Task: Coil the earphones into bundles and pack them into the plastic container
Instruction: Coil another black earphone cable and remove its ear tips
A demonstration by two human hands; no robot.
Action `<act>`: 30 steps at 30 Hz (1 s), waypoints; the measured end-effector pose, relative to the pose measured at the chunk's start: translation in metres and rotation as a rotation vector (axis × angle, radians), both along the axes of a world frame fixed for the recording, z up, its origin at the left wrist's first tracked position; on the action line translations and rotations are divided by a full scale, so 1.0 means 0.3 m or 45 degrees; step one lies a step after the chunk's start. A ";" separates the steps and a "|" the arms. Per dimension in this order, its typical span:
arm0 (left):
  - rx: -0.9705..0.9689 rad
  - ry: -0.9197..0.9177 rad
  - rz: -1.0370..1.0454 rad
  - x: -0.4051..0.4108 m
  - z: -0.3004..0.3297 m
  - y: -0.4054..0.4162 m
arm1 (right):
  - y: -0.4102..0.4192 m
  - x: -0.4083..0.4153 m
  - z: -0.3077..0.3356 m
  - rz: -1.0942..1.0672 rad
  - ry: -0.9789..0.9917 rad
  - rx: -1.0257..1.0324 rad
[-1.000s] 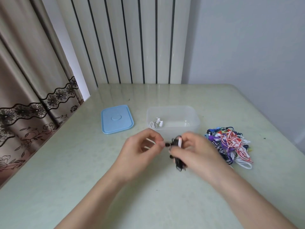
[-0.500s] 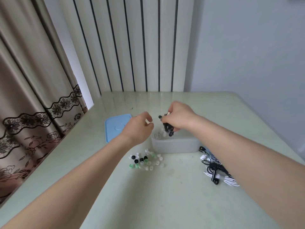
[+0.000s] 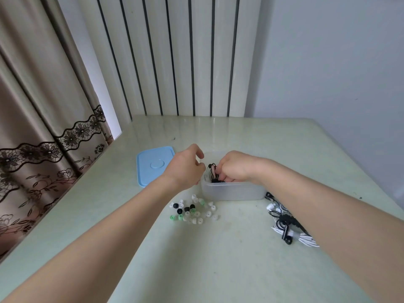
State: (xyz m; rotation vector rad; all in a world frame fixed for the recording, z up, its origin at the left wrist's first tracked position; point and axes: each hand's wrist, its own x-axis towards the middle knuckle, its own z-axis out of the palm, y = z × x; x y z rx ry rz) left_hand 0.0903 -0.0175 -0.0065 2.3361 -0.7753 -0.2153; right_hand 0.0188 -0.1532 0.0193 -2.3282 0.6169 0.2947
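A: Where is the bundle now?

B: The right hand [image 3: 235, 166] pinches the coiled black earphone bundle [image 3: 213, 174] with curled fingers and has it inside the clear plastic container [image 3: 232, 191], at the container's 9 o'clock end. Some white earphones seem to lie there already, but I cannot see them well.

A: And the other one?

B: The left hand [image 3: 188, 169] hovers at the container's 9 o'clock rim, fingers loosely curled and holding nothing. The two hands are close but do not touch.

A: How to finish this step well?

B: I think the bundle should be pressed flat to the bottom before the fingers let go, so the coil does not spring open. The free hand could steady the wall. Take care that no plug stands above the rim, because the blue lid [image 3: 154, 165], at 9 o'clock of the container on the counter [image 3: 218, 259], must close later.

A: What remains?

B: The loose earphones [image 3: 286, 226] at 4 o'clock of the container, partly under the forearm. The small ear tips [image 3: 192, 212] lie at its 7 o'clock.
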 end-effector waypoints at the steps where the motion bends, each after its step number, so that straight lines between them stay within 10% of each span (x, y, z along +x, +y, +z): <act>1: 0.025 -0.013 -0.008 -0.001 0.003 0.000 | -0.013 -0.009 0.011 -0.013 -0.021 0.053; 6: 0.091 -0.371 0.017 -0.042 0.013 0.017 | -0.098 -0.095 0.091 -0.081 -0.327 -0.294; 11: -0.109 -0.578 -0.167 -0.198 0.013 0.032 | -0.083 -0.283 0.135 0.278 0.158 -0.721; 17: 0.062 -0.442 -0.324 -0.319 -0.069 0.016 | -0.062 -0.434 0.035 0.322 0.352 -0.887; 30: 0.003 -0.203 -0.240 -0.310 -0.149 0.078 | -0.108 -0.481 0.044 0.310 -0.076 -0.772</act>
